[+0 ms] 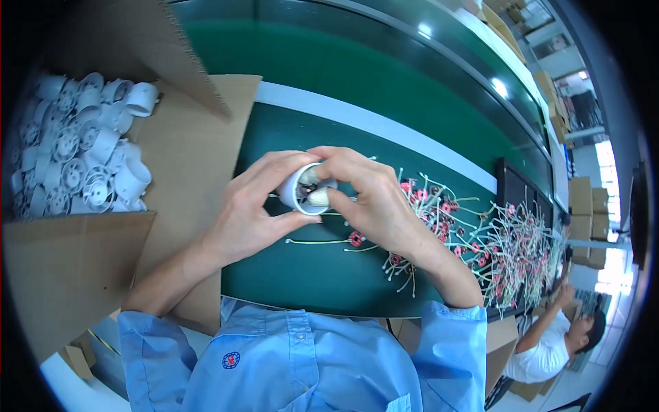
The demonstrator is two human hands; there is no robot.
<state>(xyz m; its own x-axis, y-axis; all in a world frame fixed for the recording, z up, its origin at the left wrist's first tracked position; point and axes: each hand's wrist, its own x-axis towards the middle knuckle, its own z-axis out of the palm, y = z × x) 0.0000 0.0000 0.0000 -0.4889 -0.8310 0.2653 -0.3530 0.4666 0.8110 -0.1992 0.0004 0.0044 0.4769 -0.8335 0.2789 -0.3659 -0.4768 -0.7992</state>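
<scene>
Over the green work surface I hold a white plastic cup-shaped housing (294,198), its open rim tilted toward me. My left hand (237,206) wraps round its left side, thumb below and fingers over the top. My right hand (377,196) comes from the right, with thumb and a finger reaching into the opening. Pale finger cots (318,198) cover those fingertips. Something small and dark lies between them inside the housing, mostly hidden. Just below, a red ring-shaped part (355,238) with pale wires lies on the surface.
At left, a cardboard box (75,268) holds many similar white housings (103,144). Right of my hands, red parts with tangled white wires (515,247) spread in a heap beside a black tray (519,180). A co-worker (556,343) sits farther right. A white strip (371,123) borders the surface's far side.
</scene>
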